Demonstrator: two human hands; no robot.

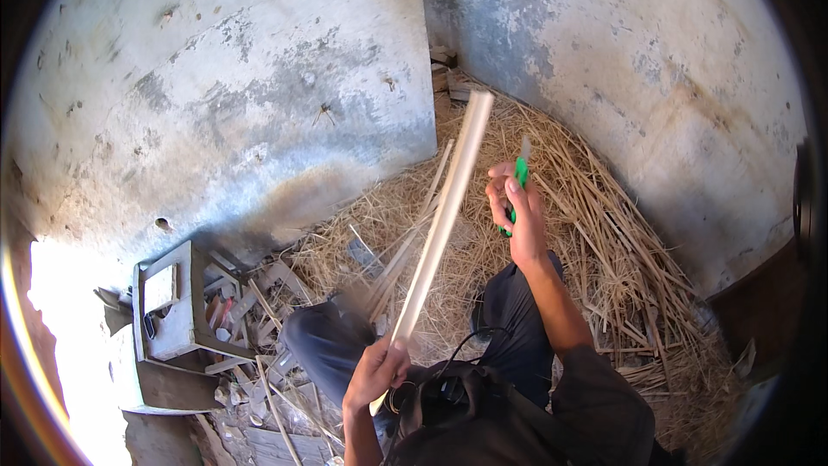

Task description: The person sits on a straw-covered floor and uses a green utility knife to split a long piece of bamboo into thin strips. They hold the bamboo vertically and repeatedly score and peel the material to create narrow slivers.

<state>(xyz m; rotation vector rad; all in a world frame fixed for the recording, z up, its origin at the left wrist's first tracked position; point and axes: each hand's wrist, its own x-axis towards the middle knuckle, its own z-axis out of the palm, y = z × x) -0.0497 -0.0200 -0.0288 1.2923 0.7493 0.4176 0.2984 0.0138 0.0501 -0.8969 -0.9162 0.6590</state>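
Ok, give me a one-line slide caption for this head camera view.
Left hand grips a long pale stick while the right hand holds a green-handled knife above a straw pile.

Walls: two rough plastered walls, whitish with grey and blue-grey patches, meeting in a corner (424, 34) up top.
Left wall (216, 95): pitted and stained, and there's a small dark hole (162, 224) low down.
Right wall (655, 78): mottled, brownish streaks running across it.
Floor: dry straw (604, 242) heaped deep into the corner and spreading rightward (loose stalks everywhere).
Debris: broken wood scraps and splinters (259, 293) lying where straw meets the left wall.
Furniture: a grey, battered frame-like piece (172, 311) tipped among the scraps, lower left.
Light: hard sunlight blazing in at the lower left (65, 336), washing the ground white; the corner sits in shade.
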